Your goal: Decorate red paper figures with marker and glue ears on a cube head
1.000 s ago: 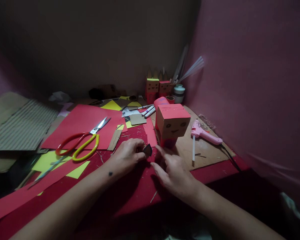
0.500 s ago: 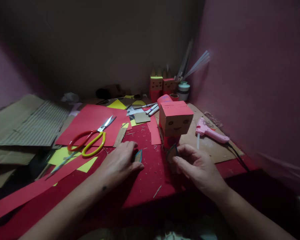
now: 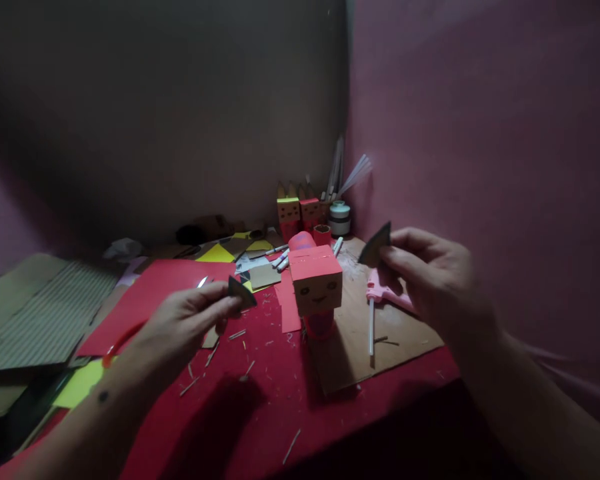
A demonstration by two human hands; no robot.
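My left hand (image 3: 195,317) pinches a small pointed cardboard piece (image 3: 241,292) with a dark edge, held above the red table. On the other side, my right hand (image 3: 425,273) grips a matching pointed cardboard piece (image 3: 376,245) between thumb and fingers, raised a little higher. Between my hands stands a cardboard box-head figure (image 3: 317,292) with a red top, a drawn face and a red tube body. A pink glue gun (image 3: 380,290) lies behind my right hand, partly covered by it.
Two finished-looking box figures (image 3: 289,210) with pointed ears stand at the back beside a pale jar (image 3: 340,219). Red paper (image 3: 155,283), corrugated cardboard (image 3: 45,313) and partly hidden scissors (image 3: 123,341) lie left. A brown cardboard sheet (image 3: 410,343) lies right, near the pink wall.
Both hands have lifted off the table and moved apart, each carrying its pointed cardboard piece. The camera view has tilted up and shifted right.
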